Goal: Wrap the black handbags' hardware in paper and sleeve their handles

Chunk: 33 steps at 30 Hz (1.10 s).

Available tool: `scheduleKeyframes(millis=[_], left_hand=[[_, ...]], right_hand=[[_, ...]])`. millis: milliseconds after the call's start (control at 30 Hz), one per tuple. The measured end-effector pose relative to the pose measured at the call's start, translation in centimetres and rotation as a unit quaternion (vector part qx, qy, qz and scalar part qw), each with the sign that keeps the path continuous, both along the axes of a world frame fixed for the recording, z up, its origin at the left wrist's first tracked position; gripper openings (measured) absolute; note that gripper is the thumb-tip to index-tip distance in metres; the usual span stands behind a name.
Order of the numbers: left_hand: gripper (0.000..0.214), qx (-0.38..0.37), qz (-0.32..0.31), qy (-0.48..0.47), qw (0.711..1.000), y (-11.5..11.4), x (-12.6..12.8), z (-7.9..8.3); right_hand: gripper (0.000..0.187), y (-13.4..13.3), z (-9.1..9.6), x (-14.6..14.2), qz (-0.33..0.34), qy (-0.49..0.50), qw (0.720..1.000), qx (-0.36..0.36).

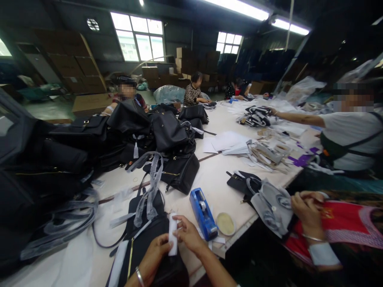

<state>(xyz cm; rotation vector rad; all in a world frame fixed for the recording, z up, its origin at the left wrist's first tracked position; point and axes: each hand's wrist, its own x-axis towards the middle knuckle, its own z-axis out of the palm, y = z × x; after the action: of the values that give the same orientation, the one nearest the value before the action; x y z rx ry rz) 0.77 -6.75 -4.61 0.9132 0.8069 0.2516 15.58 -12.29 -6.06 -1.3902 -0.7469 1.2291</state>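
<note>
A short white strip (172, 241), perhaps folded paper or foam, stands lengthwise between my two hands, over a black bag (167, 265) on the table. My left hand (155, 251) pinches the strip's lower left side with thumb and fingers. From the right, my right hand (190, 235) grips its upper part, fingertips on the edge. The bag has a gold zipper (131, 255), and its straps (152, 195) are wrapped in translucent film. Just beyond my right hand sit a blue tape dispenser (203, 215) and a round tub (225, 224) with a pale yellowish surface.
Black bags (170, 131) are piled to the left and ahead. White sheets (227, 141) and wrapped grey straps (266, 153) lie mid-table. At right, a co-worker's hands (308, 207) hold a grey-wrapped bag part (273, 207). Other people work around the table (215, 167).
</note>
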Motion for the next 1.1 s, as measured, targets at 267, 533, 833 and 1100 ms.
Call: scheduleKeyframes(millis=[267, 533, 833, 1100], left_hand=[[0.035, -0.015, 0.016, 0.008, 1.000, 0.3, 0.2, -0.4], [0.027, 0.037, 0.013, 0.019, 0.999, 0.6, 0.1, -0.6], [0.016, 0.222, 0.084, 0.107, 0.965, -0.6, -0.1, -0.3], [0.033, 0.412, 0.073, 0.392, 0.819, 2.9, -9.5, 1.2]], right_hand=[[0.064, 0.0, -1.0, 0.1, 0.000, 0.152, 0.988, -0.002], [0.074, 0.3, 0.1, 0.7, 0.010, 0.206, 0.978, -0.029], [0.062, -0.9, -1.8, -1.6, -0.008, 0.140, 0.985, -0.099], [0.046, 0.1, -2.0, -2.1, 0.059, 0.049, 0.991, -0.113]])
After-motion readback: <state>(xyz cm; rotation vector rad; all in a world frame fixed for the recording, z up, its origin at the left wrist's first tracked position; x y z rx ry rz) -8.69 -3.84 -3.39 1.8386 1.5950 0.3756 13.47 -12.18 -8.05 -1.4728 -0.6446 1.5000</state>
